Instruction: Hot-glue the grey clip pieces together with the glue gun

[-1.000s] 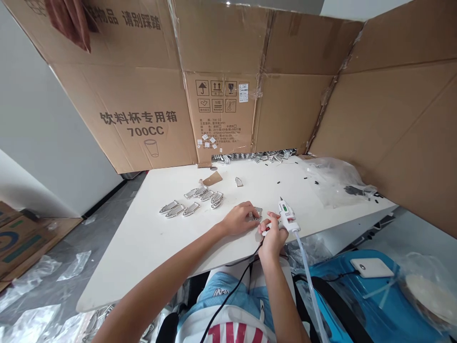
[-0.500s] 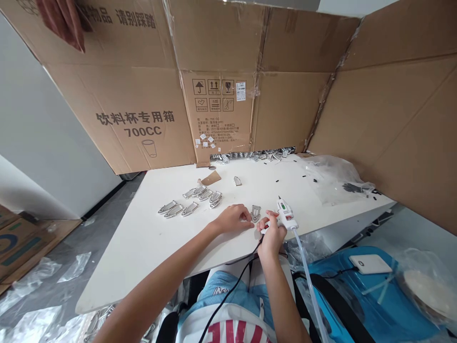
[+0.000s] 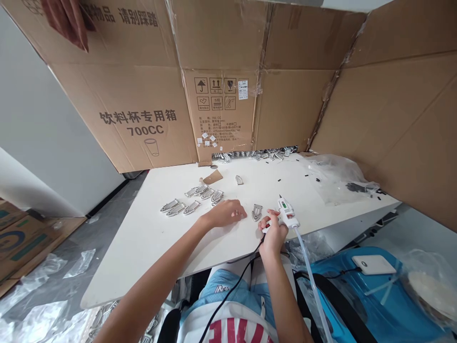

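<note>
My right hand (image 3: 274, 234) is closed around the handle of a white hot glue gun (image 3: 287, 212). Its nozzle points away from me, and a long translucent glue stick trails from its back end. Just left of the gun, a single silver metal buckle (image 3: 256, 212) lies flat on the white table. My left hand (image 3: 226, 213) hovers or rests left of that buckle, apart from it, with fingers curled in; whatever may be in them is hidden. Beyond its wrist lies a loose group of similar metal buckles (image 3: 192, 207).
Cardboard walls (image 3: 221, 38) enclose the table's (image 3: 143, 247) far side, with metal parts heaped under a cut-out. One buckle (image 3: 239, 180), a cardboard scrap (image 3: 213, 177), small black pieces and a plastic bag (image 3: 332, 171) lie farther back. A black cord (image 3: 228, 294) crosses my lap.
My left hand has drawn back leftward from the single buckle, which now lies fully visible. My right hand still holds the glue gun in nearly the same place. The view has shifted slightly.
</note>
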A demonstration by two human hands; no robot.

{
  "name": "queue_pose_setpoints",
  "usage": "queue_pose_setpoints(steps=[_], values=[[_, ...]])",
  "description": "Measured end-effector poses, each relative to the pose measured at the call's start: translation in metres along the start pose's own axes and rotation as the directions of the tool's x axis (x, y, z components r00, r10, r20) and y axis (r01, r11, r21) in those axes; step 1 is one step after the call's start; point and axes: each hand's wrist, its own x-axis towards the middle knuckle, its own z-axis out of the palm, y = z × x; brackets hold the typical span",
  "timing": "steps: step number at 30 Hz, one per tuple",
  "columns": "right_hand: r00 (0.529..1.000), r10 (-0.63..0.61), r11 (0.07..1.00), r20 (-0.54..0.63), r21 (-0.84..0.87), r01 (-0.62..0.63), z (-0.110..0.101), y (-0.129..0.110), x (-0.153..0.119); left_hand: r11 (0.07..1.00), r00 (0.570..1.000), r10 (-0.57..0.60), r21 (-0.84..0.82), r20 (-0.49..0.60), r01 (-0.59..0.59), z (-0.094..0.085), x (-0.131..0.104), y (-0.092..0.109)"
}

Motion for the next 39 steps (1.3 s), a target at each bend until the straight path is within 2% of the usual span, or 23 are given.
queue_pose_setpoints(steps=[4,10,15,20,22,25,30,39], values=[[1.0,-0.005,1.0,0.0,0.002,0.005,-0.001,0.002,0.002,0.995,0.997,0.075,0.069,0.012,-0.076,-0.003,-0.013,0.004],[1.0,0.001,1.0,0.009,0.008,-0.002,-0.001,0.004,0.002,0.981,0.997,0.028,0.192,-0.067,-0.015,0.007,-0.024,0.016],[1.0,0.012,1.0,0.016,0.007,-0.013,-0.001,0.004,0.002,0.978,0.996,0.025,0.208,-0.081,-0.008,0.012,-0.024,0.018],[1.0,0.002,1.0,0.013,0.02,-0.003,-0.001,0.003,0.002,0.915,0.982,-0.051,0.386,-0.182,0.119,0.025,-0.023,0.02],[1.0,0.001,1.0,0.018,0.02,-0.002,-0.001,0.003,0.002,0.861,0.978,-0.099,0.477,-0.182,0.176,0.031,-0.022,0.023],[1.0,0.002,1.0,0.016,0.022,-0.002,-0.001,0.004,0.003,0.815,0.981,-0.137,0.547,-0.14,0.192,0.036,-0.02,0.03],[1.0,0.007,1.0,0.018,0.018,-0.007,-0.001,0.004,0.003,0.817,0.989,-0.095,0.559,-0.117,0.145,0.037,-0.02,0.036],[0.999,0.021,1.0,0.024,0.006,-0.021,-0.001,0.001,0.0,0.845,0.984,-0.021,0.522,-0.178,0.112,0.037,-0.02,0.035]])
